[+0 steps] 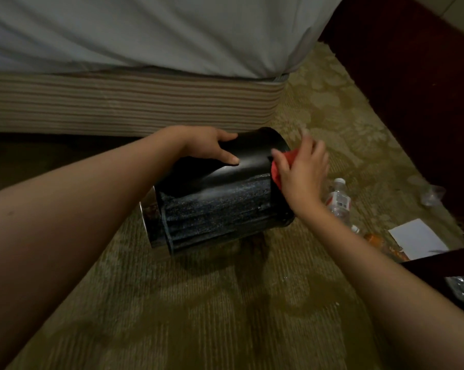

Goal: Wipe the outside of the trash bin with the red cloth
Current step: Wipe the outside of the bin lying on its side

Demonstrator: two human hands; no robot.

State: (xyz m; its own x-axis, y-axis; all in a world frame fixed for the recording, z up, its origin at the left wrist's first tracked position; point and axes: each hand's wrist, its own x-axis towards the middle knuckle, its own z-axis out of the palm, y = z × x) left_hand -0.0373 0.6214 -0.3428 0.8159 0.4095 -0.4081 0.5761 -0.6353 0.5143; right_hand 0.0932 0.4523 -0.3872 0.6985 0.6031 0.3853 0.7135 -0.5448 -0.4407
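The left hand point(212, 148) is lying flat, fingers straight, steadying the bin point(220, 198), tipped sideways over the carpet point(198, 303) beside the bed point(145, 36). Seemingly light and stiff, the bin is showing glossy, likely slippery black above and dusty ribbing below. The right hand point(302, 172), fingers spread, is pressing the soft cloth point(277, 173) against its end.

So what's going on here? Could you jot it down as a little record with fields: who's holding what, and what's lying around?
Setting: carpet beside a bed
Trash bin: black, tipped on its side
Left hand: laid on the bin's upper side, fingers fairly straight
Right hand: presses the red cloth against the bin's far end; blurred
Nearby: water bottle and white card on the carpet
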